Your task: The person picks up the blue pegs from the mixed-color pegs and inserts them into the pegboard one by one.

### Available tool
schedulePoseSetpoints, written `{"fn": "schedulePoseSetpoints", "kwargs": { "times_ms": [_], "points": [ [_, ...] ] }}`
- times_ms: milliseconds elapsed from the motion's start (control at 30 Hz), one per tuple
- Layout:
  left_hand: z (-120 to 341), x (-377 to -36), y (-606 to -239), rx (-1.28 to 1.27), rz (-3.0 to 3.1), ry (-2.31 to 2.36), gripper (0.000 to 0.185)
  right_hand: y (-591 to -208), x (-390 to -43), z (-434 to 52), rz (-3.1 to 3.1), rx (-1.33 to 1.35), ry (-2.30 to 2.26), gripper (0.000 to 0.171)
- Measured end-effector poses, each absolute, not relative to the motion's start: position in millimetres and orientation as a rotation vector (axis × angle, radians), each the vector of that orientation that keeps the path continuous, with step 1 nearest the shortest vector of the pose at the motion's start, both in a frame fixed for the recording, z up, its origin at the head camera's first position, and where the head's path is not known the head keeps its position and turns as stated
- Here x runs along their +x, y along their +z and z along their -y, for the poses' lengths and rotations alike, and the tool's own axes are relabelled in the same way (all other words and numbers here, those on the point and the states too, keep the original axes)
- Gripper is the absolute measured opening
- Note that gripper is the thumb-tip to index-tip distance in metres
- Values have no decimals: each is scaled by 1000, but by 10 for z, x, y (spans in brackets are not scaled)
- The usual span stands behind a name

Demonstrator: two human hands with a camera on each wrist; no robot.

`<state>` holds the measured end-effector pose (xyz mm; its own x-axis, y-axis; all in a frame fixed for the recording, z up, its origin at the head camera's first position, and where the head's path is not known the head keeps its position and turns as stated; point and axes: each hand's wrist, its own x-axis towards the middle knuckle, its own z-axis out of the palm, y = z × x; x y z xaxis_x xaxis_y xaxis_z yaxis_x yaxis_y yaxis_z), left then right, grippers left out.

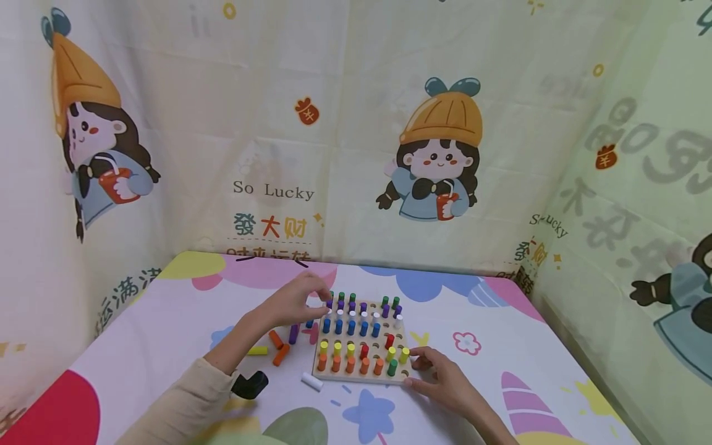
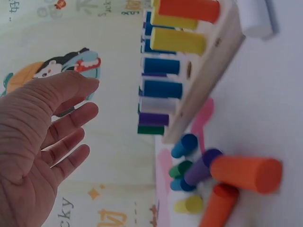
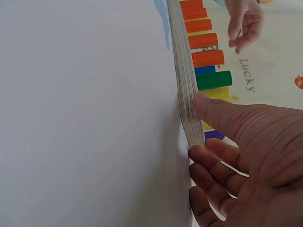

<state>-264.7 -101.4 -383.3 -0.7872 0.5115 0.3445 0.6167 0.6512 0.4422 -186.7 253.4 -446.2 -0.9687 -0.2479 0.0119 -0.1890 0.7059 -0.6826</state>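
A wooden pegboard lies on the table, holding rows of coloured pegs; several holes are vacant. My left hand hovers at the board's back left corner, by the purple and white pegs. Nothing lies between its thumb and loosely bent fingers in the left wrist view, where the hand is apart from the pegs. At the front right corner my right hand holds the board, thumb on the near edge and fingers along the right side. A green peg stands near that thumb in the right wrist view.
Loose pegs lie left of the board: orange, purple, yellow and blue. A white peg rests by the front left corner. Printed cloth curtains stand behind and beside the patterned table.
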Motion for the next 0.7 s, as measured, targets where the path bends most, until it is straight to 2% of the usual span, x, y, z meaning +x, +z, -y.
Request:
{"fn": "schedulePoseSetpoints", "kwargs": {
  "times_ms": [367, 700],
  "points": [
    [1344, -2688, -4046, -744, 2767, -790, 21, -4439, -1869, -2519, -2816, -354, -1118, 58],
    [1453, -2747, -4139, -612, 2884, -778, 19, -4422, -1865, -2507, -2814, -349, -1121, 57]
  ]
}}
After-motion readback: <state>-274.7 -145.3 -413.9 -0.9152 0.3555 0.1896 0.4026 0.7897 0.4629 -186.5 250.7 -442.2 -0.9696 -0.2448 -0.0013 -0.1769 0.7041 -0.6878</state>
